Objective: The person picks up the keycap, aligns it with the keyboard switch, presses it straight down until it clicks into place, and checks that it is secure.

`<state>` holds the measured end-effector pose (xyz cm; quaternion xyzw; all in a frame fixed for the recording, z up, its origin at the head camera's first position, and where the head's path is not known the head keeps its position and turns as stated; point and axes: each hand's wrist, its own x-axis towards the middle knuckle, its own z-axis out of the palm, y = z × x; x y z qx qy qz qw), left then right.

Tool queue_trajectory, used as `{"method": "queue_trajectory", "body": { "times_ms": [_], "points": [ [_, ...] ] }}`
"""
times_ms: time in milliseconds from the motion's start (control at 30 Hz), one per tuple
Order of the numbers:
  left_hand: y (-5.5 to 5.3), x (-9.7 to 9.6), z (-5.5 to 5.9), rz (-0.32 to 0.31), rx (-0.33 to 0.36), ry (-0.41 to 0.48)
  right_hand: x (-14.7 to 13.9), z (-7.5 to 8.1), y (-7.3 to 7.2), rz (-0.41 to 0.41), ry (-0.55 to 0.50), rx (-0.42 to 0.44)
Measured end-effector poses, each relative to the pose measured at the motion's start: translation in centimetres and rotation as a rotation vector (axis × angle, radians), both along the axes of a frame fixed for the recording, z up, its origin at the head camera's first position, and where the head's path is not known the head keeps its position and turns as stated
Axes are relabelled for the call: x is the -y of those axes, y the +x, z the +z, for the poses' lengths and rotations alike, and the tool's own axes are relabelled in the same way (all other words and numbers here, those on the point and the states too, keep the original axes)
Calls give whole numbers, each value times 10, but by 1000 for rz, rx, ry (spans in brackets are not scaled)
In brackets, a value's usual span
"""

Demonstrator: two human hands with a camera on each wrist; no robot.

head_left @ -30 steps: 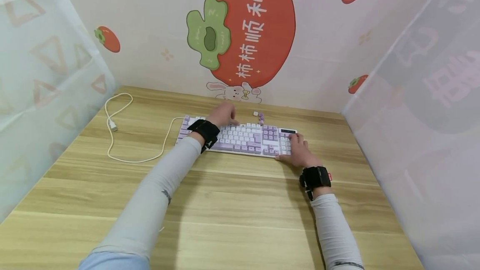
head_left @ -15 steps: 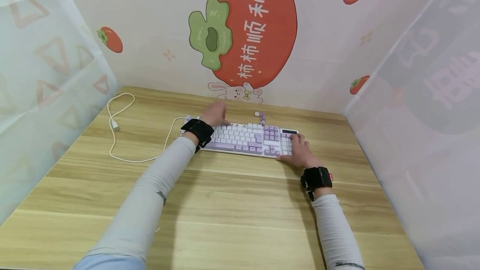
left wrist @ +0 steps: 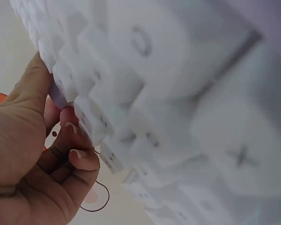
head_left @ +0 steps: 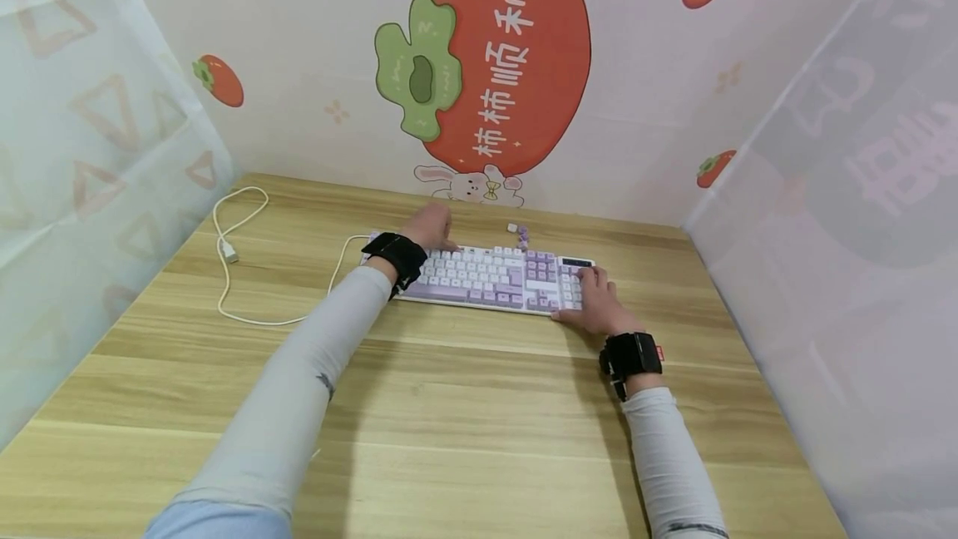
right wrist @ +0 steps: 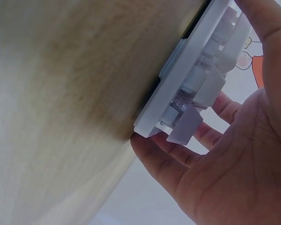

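Observation:
A white and purple keyboard [head_left: 479, 279] lies across the table. At its top row, left of the middle, my left hand [head_left: 428, 227] has its thumb and fingertips on a key. The left wrist view shows a purple keycap [left wrist: 58, 96] pinched between thumb and fingers, among rows of white keys; whether it is still seated cannot be seen. My right hand [head_left: 597, 304] grips the keyboard's right end, thumb at the near edge and fingers over the number keys. In the right wrist view, the keyboard's side [right wrist: 166, 93] sits between that hand's thumb and fingers.
Behind the keyboard lie a loose white keycap [head_left: 512, 228] and several purple keycaps [head_left: 523, 234]. A white cable [head_left: 262, 323] loops over the table's left part, ending in a USB plug [head_left: 228, 252]. A printed cloth wall [head_left: 636, 131] stands behind the table.
My left hand has slid left along the top row, uncovering more of the keyboard's middle. During the last half second it stays nearly still. The right hand keeps its grip.

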<state>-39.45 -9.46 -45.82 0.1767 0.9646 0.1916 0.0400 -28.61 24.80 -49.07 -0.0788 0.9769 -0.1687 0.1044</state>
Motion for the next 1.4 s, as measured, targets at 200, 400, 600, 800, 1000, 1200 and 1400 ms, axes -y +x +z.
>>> {"method": "queue_trajectory", "body": {
  "times_ms": [200,400,600,800,1000,1200,1400],
  "points": [
    [0,0,1,4,17,25,0,1,0,-6,5,7],
    [0,2,-2,5,4,67,0,2,2,-2,3,-2],
    [-6,5,-10,16,-5,81,1,2,2,-4,-5,13],
    [-10,4,-16,60,-6,121,0,2,1,-10,0,3],
    [-4,5,-9,67,23,107,1,0,0,-6,6,-6],
    [3,6,0,53,41,101,1,2,0,-8,-9,-9],
    [5,7,0,66,55,97,1,2,1,-5,-9,1]
  ]
}}
